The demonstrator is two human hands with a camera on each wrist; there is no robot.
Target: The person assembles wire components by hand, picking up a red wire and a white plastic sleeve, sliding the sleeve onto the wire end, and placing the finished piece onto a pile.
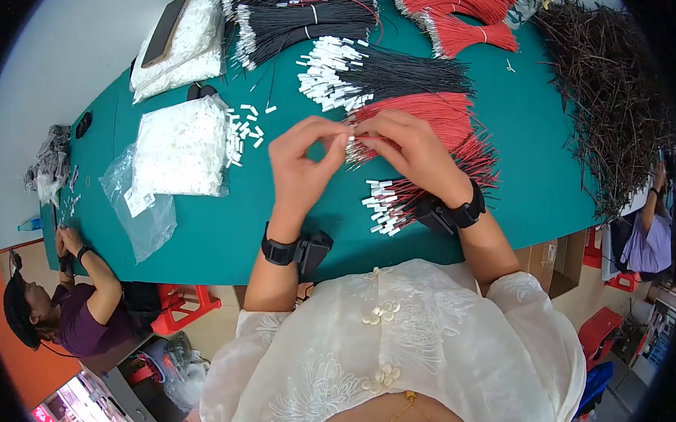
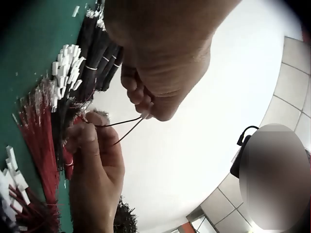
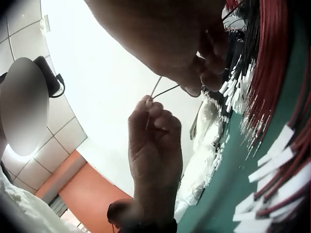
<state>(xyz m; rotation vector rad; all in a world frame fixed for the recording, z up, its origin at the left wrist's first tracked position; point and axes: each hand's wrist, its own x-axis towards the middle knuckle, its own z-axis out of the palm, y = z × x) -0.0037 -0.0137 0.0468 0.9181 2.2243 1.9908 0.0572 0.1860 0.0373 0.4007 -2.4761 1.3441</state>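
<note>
Over the green table, my left hand pinches a small white connector between thumb and fingertips. Two thin wires run from that connector towards my right hand, whose thumb and forefinger pinch one of them; the head view shows a red wire between the hands. Just beyond lie loose red wires with bare metal tips. Behind these is a stack of black wires ending in white connectors. Wires with white connectors lie near my right wrist.
A clear bag of white connectors stands left, with loose connectors beside it. Tied black bundles and red bundles lie at the back. A tangled dark heap covers the right. Another person sits at the left.
</note>
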